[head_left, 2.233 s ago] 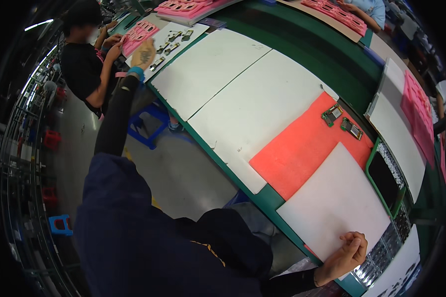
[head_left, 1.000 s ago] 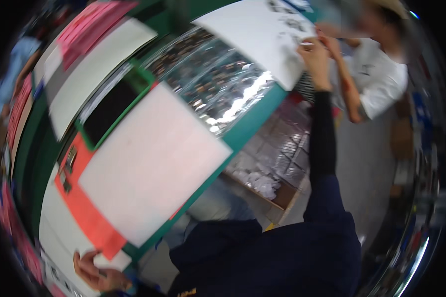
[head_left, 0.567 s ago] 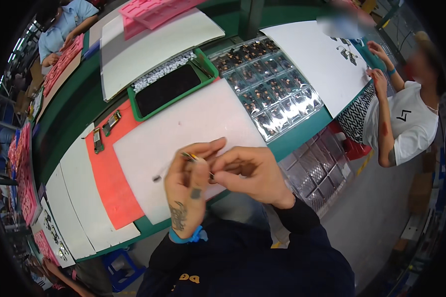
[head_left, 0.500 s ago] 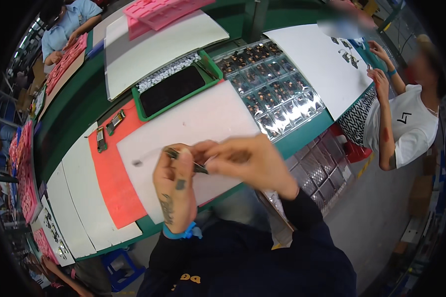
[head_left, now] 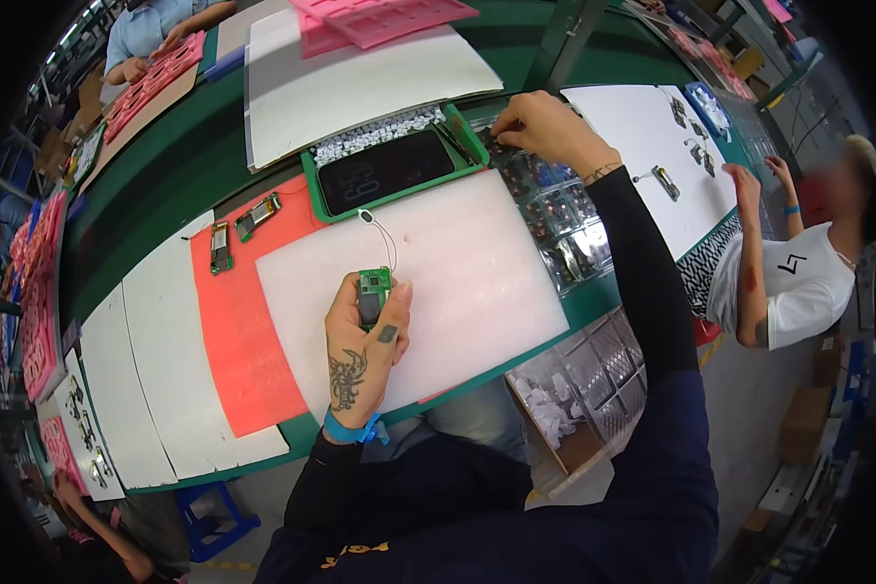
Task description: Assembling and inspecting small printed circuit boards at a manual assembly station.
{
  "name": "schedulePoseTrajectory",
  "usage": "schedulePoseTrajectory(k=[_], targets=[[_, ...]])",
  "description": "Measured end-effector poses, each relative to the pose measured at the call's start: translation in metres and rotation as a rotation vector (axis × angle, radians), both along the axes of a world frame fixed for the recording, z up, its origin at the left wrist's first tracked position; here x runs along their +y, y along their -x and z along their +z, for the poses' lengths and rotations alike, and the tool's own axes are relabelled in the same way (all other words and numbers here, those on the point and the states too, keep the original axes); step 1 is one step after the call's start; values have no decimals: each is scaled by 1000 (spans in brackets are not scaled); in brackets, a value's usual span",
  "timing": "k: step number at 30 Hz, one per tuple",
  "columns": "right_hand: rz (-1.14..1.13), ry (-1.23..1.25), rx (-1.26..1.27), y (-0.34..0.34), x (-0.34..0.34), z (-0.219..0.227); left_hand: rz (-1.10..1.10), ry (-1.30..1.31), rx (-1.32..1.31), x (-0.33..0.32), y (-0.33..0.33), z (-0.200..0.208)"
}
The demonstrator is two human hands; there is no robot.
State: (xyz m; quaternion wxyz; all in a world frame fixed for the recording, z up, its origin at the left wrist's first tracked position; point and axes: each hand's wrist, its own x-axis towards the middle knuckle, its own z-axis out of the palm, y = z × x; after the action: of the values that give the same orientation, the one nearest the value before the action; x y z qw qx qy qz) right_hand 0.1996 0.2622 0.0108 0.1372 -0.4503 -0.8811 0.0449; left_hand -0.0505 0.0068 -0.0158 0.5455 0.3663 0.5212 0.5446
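My left hand grips a small green circuit board between thumb and fingers, above a white foam mat. Two thin wires run from the board up to a small dark oval part with a pale rim, which lies over the mat's far edge. My right hand is stretched out to the far end of a clear compartment tray filled with small dark and coppery parts. Its thumb and fingertips are pinched together there; whatever they hold is too small to make out.
A green bin beyond the mat holds a black phone and white bits. Two boards lie on an orange sheet. At right, a co-worker sits beside a white sheet with wired boards. Pink trays are stacked at the back.
My right hand has left my left hand and reached away to the far right, onto the compartment tray. The circuit board in my left hand now faces up, its wires showing.
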Motion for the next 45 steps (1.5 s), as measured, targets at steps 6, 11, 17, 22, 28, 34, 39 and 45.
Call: schedulePoseTrajectory(k=[6,11,17,22,28,34,39,45], targets=[[-116,73,376,-5,-35,7,-47,34,-71,5,0,-4],[-32,603,1175,62,-164,-5,-49,51,-19,3,9,0],[-160,693,1460,110,-229,-38,-12,97,-144,4,5,2],[-131,603,1332,109,-229,-44,-41,63,-119,0,6,-6],[-152,585,1282,112,-232,-43,-45,17,-86,0,4,-7],[-159,543,1220,109,-229,-44,-50,-14,-61,1,1,-8],[-148,500,1194,106,-227,-45,-96,-22,-67,3,3,-9],[-177,535,1041,115,-227,-40,82,-433,401,-6,12,-42]])
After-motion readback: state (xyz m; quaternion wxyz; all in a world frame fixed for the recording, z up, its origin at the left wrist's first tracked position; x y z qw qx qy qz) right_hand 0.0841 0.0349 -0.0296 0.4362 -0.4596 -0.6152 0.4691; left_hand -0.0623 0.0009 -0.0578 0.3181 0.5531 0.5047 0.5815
